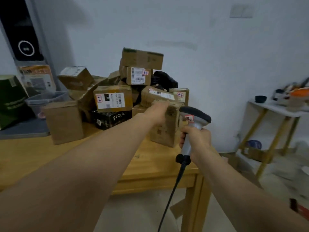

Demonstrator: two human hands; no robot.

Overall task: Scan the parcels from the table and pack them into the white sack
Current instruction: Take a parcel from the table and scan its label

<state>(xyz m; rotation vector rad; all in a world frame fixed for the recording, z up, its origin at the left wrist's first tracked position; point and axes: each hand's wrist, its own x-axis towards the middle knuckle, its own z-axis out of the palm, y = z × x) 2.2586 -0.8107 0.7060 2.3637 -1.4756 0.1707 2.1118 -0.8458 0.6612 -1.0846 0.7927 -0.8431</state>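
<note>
Right hand (197, 139): fingers wrapped tight round the grip of the barcode scanner (194, 114), head pointing away at the pile. The cable (173, 190) hangs down off the front edge of the wooden table (158, 166).

Left hand (156, 113): reached out onto the top front edge of the tall brown carton (167, 131) at the pile's near right corner. The fingers are blurred, so I can't tell if they're curled over the edge or just laid flat on it.

Step in hand, as I read it: pull that carton out for scanning. Advice:
- Get fingers over the top edge and thumb on the front face before lifting. Taped cardboard is slippery.
- The tilted labelled box (158, 96) leans just behind and above it. Slide the carton toward you, not up, or the stack may shift.
- No label shows on its near face, so rotate it to find the barcode, then aim the scanner square on.
- Keep the cable clear of the table corner.

Count:
- scanner: 1
- brown cartons: about ten visible, with more probably buried
- black PRA box (112, 119): 1
- black poly bag (165, 80): 1, on the far side of the pile
- white sack: not in view
</note>
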